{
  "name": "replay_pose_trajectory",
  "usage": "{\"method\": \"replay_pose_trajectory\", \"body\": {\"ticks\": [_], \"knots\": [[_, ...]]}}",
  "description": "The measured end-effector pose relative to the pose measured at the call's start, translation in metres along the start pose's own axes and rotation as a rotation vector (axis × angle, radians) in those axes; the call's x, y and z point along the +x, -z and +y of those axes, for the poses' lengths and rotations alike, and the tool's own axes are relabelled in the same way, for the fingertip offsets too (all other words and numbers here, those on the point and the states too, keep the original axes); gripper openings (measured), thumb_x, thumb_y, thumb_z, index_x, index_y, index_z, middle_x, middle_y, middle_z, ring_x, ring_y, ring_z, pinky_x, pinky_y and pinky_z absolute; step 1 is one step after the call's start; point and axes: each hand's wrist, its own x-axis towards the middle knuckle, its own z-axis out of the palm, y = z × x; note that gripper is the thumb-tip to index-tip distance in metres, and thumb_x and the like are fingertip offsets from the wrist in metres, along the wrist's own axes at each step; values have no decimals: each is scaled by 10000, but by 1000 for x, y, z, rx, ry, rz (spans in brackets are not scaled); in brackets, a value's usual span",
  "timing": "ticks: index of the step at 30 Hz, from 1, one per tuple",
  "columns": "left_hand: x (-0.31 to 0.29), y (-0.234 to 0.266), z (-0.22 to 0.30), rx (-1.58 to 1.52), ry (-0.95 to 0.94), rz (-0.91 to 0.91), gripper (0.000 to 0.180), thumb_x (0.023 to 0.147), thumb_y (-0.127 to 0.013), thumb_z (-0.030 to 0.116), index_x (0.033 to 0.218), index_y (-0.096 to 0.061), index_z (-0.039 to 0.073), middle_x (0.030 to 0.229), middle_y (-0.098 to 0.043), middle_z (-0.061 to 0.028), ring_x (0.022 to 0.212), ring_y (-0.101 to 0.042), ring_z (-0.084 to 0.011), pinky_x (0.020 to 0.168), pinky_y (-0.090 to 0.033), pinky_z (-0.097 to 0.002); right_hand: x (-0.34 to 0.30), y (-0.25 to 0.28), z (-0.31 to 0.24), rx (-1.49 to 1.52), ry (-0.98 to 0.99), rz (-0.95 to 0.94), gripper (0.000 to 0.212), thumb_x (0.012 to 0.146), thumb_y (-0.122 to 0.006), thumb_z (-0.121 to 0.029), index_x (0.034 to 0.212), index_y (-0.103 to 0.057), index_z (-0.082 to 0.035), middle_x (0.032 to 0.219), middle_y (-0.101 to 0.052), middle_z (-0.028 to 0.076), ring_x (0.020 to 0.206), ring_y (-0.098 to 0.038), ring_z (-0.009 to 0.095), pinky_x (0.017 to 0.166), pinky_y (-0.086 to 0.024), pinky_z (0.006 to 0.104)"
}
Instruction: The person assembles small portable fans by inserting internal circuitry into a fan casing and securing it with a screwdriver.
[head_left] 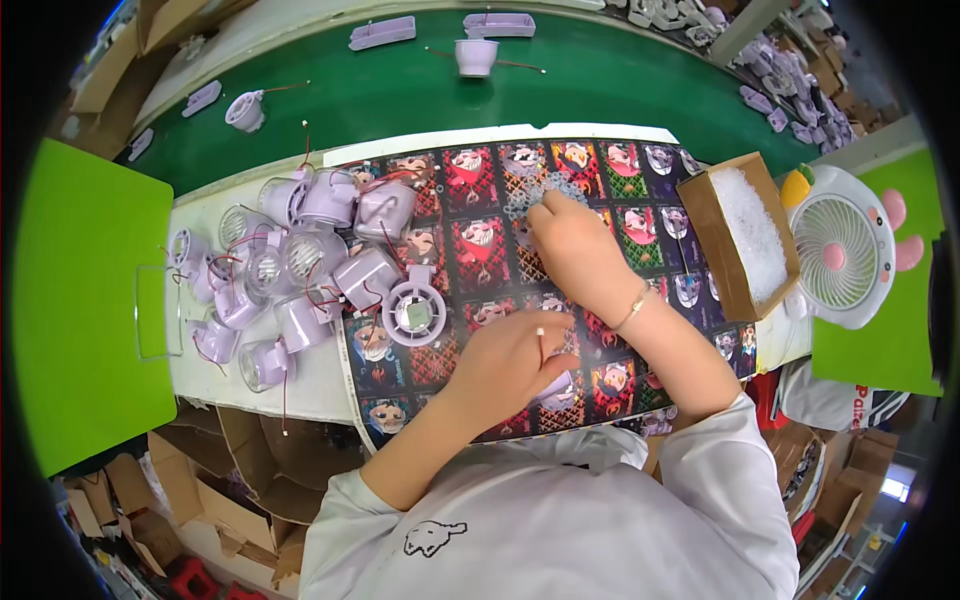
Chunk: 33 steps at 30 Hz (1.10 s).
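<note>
A green belt (pixel 320 115) runs across the far side, carrying a few lilac parts, and in front of it lies a white worktop (pixel 325 378). Most of the worktop's middle and right is covered by a dark mat (pixel 478 245) printed with rows of cartoon cards. To the left, partly over the mat's edge, sits a loose cluster of lilac-and-clear cups (pixel 310 258) trailing thin wires. At the far right stands a white toy-like fan (pixel 833 255) with pink ears; just beside it, a tilted cardboard box (pixel 707 230) holds a heap of whitish, translucent bits. Over the mat, the right hand (pixel 577 238) reaches forward, fingertips drawn together at the near edge of a pile of small clear pieces (pixel 555 182); whether a piece is pinched there cannot be told. The left hand (pixel 505 362), nearer the body, curls over a lilac part (pixel 553 392) that is mostly hidden; it seems to be holding it, though the contact is covered. Smallest is a white connector (pixel 541 333) beside the left fingers. The step in hand looks like picking from the pile; the next move calls for a fine fingertip pinch on one piece, with the lilac part kept steady.
</note>
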Motion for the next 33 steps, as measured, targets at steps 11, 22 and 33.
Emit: {"method": "replay_pose_trajectory", "body": {"ticks": [11, 22, 33], "knots": [[-7, 26, 59, -14, 214, -76, 140, 870, -667, 76, 939, -577, -7, 936, -582, -138, 816, -593, -318, 721, -493, -417, -13, -10, -2, -12, -41, 47, 133, 840, -649, -81, 877, -547, -5, 868, -538, 149, 759, -609, 344, 668, -521, 426], [-7, -19, 18, -169, 15, 287, 176, 879, -608, -5, 1053, -590, -7, 947, -595, -171, 808, -598, -362, 677, -494, -419, -35, 61, -28, 763, -45, 144, 151, 776, -653, 72, 865, -570, -17, 806, -564, 84, 651, -558, 186, 563, -446, 283], [6, -14, 17, -50, -152, 284, 217, 796, -655, -22, 1008, -612, -6, 919, -613, -150, 782, -601, -343, 653, -495, -413, -76, 102, -59, 603, -109, 153, 288, 766, -723, 76, 1026, -628, 0, 863, -647, 107, 708, -639, 170, 625, -512, 275]]}}
